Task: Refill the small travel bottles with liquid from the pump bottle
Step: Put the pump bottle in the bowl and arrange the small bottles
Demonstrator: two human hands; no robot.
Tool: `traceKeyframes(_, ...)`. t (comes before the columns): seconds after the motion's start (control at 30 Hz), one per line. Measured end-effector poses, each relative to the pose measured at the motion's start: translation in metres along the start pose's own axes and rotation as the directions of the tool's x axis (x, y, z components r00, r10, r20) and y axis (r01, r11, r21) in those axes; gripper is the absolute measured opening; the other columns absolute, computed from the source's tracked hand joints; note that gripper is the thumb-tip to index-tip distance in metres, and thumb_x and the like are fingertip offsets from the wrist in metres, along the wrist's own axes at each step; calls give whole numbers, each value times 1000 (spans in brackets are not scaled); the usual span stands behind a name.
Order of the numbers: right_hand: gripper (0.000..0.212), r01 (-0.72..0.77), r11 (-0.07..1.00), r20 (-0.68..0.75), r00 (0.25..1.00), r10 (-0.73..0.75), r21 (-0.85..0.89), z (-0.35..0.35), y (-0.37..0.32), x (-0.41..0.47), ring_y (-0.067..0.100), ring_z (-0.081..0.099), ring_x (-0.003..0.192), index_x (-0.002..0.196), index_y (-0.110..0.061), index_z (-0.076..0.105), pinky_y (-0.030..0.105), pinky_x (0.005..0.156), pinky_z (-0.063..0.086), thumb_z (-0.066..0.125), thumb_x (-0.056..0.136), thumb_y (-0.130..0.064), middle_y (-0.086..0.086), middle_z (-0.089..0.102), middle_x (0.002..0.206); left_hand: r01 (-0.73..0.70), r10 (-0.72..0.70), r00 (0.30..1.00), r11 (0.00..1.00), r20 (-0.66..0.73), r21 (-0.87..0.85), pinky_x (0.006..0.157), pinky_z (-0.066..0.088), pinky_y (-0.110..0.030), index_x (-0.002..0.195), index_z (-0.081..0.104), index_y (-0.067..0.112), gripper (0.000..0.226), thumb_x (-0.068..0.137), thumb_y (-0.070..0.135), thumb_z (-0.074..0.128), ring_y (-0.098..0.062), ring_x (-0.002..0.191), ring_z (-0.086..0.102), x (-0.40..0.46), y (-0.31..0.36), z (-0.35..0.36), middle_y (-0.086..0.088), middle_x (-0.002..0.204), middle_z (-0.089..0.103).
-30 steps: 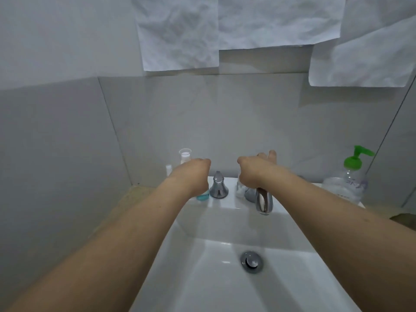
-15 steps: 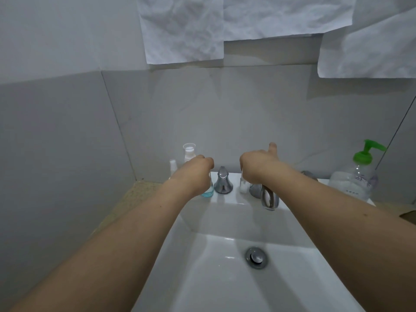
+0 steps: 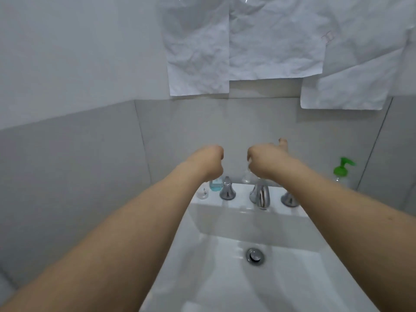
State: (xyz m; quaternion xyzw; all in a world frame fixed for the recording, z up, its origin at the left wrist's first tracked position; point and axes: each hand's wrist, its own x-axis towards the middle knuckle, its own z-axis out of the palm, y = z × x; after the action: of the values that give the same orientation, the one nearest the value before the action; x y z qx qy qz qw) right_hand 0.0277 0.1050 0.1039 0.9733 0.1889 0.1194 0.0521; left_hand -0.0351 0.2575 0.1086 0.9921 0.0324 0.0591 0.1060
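Observation:
My left hand (image 3: 209, 163) is curled around the top of a small travel bottle with blue liquid (image 3: 216, 185), which hangs just below the fist beside the left tap handle. My right hand (image 3: 267, 161), thumb raised, grips a small clear travel bottle (image 3: 247, 176) above the spout. Another small clear bottle (image 3: 202, 192) stands on the sink ledge at the left. The pump bottle with a green pump (image 3: 343, 168) stands at the far right, its body mostly behind my right forearm.
The chrome spout (image 3: 260, 197) and two tap handles (image 3: 227, 190) line the back ledge of the white sink (image 3: 225, 226). The drain (image 3: 255, 256) lies in the basin. Crumpled paper sheets (image 3: 198, 52) hang on the wall above. Grey tiled walls close in at left and behind.
Both hands have risen from the sink ledge, and the blue bottle and the clear bottle have come up with them. The camera has tilted upward.

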Motion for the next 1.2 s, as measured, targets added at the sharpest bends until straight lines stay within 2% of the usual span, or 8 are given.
traceKeyframes(0.1, 29, -21, 1000, -52, 998, 22, 13, -28, 21, -22, 23, 57, 113, 114, -26, 61, 57, 111, 12, 48, 89, -18, -1, 65, 114, -32, 33, 998, 999, -50, 16, 73, 54, -33, 134, 55, 7, 41, 94, 0, 50, -29, 83, 59, -20, 31, -26, -14, 132, 58)
traceKeyframes(0.23, 24, -67, 997, -82, 994, 70, 45, -59, 59, -55, 25, 58, 110, 106, -26, 66, 54, 108, 18, 51, 88, -19, 0, 68, 110, -101, 101, 990, 995, -99, 4, 81, 61, -41, 132, 56, 7, 37, 96, 0, 50, -31, 86, 62, -41, 80, -49, -15, 129, 57)
traceKeyframes(0.43, 19, -128, 982, -119, 982, 145, 140, -87, 121, -103, 24, 54, 112, 101, -26, 69, 48, 104, 24, 56, 88, -24, -1, 66, 111, -204, 212, 966, 977, -150, 69, 77, 46, -34, 128, 58, 6, 31, 96, 6, 54, -30, 104, 59, -53, 152, -55, -14, 126, 59)
traceKeyframes(0.53, 21, -168, 973, -136, 972, 190, 155, -89, 151, -124, 25, 55, 109, 99, -25, 70, 46, 101, 27, 54, 87, -21, -1, 66, 109, -245, 260, 952, 964, -160, 105, 76, 45, -34, 126, 60, 5, 31, 96, 8, 56, -32, 108, 61, -55, 187, -50, -14, 125, 60)
traceKeyframes(0.7, 18, -247, 957, -107, 959, 264, 150, -78, 205, -152, 25, 58, 98, 96, -21, 70, 48, 101, 27, 56, 84, -19, 1, 67, 101, -318, 331, 934, 942, -138, 109, 80, 53, -38, 121, 62, 4, 30, 92, 7, 58, -34, 103, 62, -48, 244, -29, -15, 120, 62)
traceKeyframes(0.9, 17, -316, 937, -27, 946, 323, 150, -51, 255, -168, 26, 55, 97, 100, -17, 68, 52, 106, 25, 57, 88, -20, 3, 65, 102, -380, 388, 917, 921, -93, 85, 82, 53, -38, 119, 63, 5, 28, 92, 8, 61, -30, 101, 62, -30, 293, 9, -13, 119, 64)
traceKeyframes(1.03, 17, -363, 922, 13, 931, 365, 131, -18, 285, -170, 24, 54, 91, 102, -18, 65, 49, 101, 31, 55, 88, -20, 1, 64, 97, -403, 406, 913, 913, -44, 62, 73, 49, -36, 99, 55, 13, 13, 90, 6, 62, -28, 86, 57, -14, 320, 39, -16, 116, 66)
traceKeyframes(1.2, 14, -401, 909, 53, 916, 397, 113, 19, 316, -174, 21, 54, 86, 96, -19, 62, 44, 94, 38, 57, 84, -24, -2, 60, 87, -421, 420, 907, 907, 35, 24, 78, 53, -38, 97, 53, 16, 16, 90, 6, 64, -31, 92, 62, 4, 346, 78, -15, 108, 66)
